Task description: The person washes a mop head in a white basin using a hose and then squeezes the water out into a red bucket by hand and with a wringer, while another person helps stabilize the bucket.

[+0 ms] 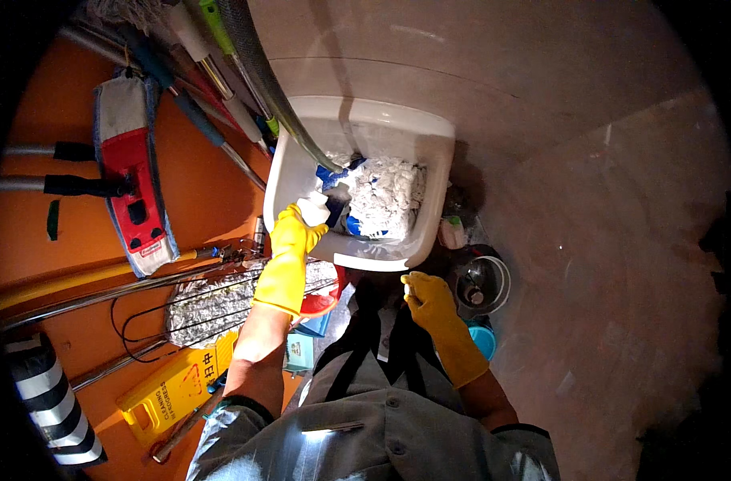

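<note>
My left hand (294, 231), in a yellow rubber glove, grips a white plastic bottle (315, 208) over the left side of a white mop sink (365, 260). The bottle leans in over the basin; its mouth is hard to make out in the glare. Inside the sink lies a white string mop head (389, 192) with blue parts. A grey hose (281, 111) hangs down into the basin, its end near the mop. My right hand (428, 297), gloved the same way, is outside the front rim with fingers curled around a small white object (408, 288), mostly hidden.
Mop handles (221, 78) lean along the orange wall at left, beside a red flat mop (131, 186). A yellow floor sign (176, 388) and a foil-like silvery bundle (209, 312) are lower left. A clear bucket (482, 282) and a turquoise container (482, 341) stand right of my legs.
</note>
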### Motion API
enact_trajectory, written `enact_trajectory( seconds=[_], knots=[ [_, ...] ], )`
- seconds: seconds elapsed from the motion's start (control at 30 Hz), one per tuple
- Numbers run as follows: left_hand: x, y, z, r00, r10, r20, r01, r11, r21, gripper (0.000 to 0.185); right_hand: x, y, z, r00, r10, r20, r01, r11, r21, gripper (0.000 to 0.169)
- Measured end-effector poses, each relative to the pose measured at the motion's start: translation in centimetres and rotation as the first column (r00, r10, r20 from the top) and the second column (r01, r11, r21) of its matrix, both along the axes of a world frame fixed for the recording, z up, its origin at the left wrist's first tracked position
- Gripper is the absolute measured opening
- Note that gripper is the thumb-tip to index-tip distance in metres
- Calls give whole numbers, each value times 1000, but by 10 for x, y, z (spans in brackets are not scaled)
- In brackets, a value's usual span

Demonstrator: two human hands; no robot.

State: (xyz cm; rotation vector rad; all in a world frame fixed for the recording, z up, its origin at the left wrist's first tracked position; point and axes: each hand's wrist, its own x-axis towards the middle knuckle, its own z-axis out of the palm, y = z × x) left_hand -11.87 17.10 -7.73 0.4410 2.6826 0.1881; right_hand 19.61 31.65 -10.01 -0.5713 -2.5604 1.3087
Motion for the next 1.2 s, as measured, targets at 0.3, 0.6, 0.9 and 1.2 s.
enact_trajectory(
  seconds=[0.3, 0.6, 0.9, 1.2],
  knots=[
    [40, -1, 4, 994, -111, -4, 110, 979, 174, 69, -13, -6, 14, 996, 30, 89, -28, 999, -23, 36],
    [92, 22, -1, 688, -332, 646, -478, 462, 747, 49, -39, 22, 49, 970, -233, -71, 207, 942, -263, 49],
    [108, 53, 24, 563, -534, 631, -431, 461, 776, 37, -83, 62, 101, 964, 254, -81, -229, 944, 236, 40],
    [97, 59, 64, 707, -673, 218, 378, 620, 688, 51, -62, 56, 90, 989, 115, 87, -134, 957, 258, 32]
  ],
)
